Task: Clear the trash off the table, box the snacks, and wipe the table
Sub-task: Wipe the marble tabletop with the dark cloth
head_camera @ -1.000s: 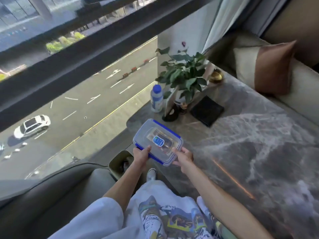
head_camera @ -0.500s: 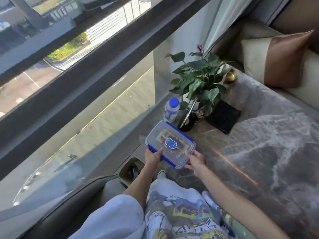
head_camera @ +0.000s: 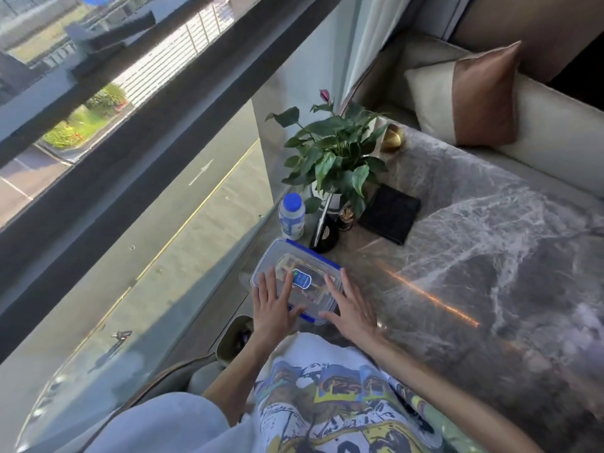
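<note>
A clear plastic snack box (head_camera: 310,261) with a blue-rimmed lid and a blue label rests on the grey marble table (head_camera: 474,256), near its window-side corner. My left hand (head_camera: 274,302) lies flat on the lid's left half, fingers spread. My right hand (head_camera: 351,305) presses flat on the lid's right edge, fingers also apart. Some packaged snacks show faintly through the lid. Neither hand curls around anything.
Behind the box stand a white bottle with a blue cap (head_camera: 292,216), a potted plant (head_camera: 333,158), a dark round stand (head_camera: 327,237) and a black square pad (head_camera: 390,217). A small bin (head_camera: 233,336) sits on the floor left of the table. A cushion (head_camera: 470,96) leans on the sofa beyond.
The box went from being held up by its near edge to resting on the table. Both hands moved onto the lid and flattened.
</note>
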`<state>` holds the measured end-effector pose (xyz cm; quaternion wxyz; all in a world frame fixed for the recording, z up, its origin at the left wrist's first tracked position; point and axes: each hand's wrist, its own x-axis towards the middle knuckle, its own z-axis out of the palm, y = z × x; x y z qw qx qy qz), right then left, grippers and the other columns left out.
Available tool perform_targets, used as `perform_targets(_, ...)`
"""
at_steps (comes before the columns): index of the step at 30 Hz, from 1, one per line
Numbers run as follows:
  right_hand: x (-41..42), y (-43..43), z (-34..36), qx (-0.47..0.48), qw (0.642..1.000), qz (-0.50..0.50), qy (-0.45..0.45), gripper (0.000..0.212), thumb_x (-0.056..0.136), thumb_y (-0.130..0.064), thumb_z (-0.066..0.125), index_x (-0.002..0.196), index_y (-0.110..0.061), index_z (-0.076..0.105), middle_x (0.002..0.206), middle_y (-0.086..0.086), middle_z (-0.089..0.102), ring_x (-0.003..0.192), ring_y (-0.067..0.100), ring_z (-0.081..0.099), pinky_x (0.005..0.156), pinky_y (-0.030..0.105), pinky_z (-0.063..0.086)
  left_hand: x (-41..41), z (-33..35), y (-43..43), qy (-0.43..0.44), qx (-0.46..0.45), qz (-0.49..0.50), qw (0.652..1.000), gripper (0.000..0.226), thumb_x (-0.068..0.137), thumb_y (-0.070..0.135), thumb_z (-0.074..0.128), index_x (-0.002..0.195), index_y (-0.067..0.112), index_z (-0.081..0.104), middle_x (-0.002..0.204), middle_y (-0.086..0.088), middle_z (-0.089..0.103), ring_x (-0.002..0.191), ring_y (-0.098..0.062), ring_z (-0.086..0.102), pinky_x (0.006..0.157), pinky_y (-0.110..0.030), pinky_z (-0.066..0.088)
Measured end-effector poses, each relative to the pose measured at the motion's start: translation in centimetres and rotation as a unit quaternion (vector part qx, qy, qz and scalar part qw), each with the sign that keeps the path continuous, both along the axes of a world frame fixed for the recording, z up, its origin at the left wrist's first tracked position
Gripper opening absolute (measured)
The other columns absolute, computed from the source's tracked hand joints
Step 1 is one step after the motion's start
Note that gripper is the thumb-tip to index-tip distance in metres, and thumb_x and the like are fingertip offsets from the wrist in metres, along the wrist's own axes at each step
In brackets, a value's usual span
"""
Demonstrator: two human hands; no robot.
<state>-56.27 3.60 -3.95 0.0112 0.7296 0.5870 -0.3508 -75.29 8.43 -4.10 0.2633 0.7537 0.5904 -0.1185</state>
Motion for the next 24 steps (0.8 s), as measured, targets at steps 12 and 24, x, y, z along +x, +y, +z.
perform_targets(12, 3.7, -0.9, 1.5, 0.029, 0.996, 0.012, 0.082, 0.088, 0.088, -0.05, 0.062, 0.154, -0.04, 0.005, 0.164, -0.001, -0.015, 0.153, 0.026, 0.003, 0.119, 0.047, 0.027, 3.4, 2.8, -0.2, 0.064, -0.008, 0.044, 0.997, 0.076, 0.094, 0.05, 0.047, 0.154, 0.032, 0.003, 0.163, -0.012, -0.008, 0.151, -0.037, -0.009, 0.122, -0.055, 0.006)
perform_targets(24, 25.9, -10.4, 6.8, 0.106, 0.991, -0.086, -0.008, 0.069, 0.094, -0.055, 0.048, 0.153, -0.025, 0.028, 0.162, 0.001, 0.024, 0.148, 0.019, 0.025, 0.119, 0.036, 0.027, 21.6, 9.4, -5.1, -0.038, 0.155, -0.095, 0.983, 0.039, 0.099, 0.035, 0.039, 0.13, 0.016, 0.054, 0.131, -0.005, 0.06, 0.122, -0.025, 0.055, 0.1, -0.036, 0.043)
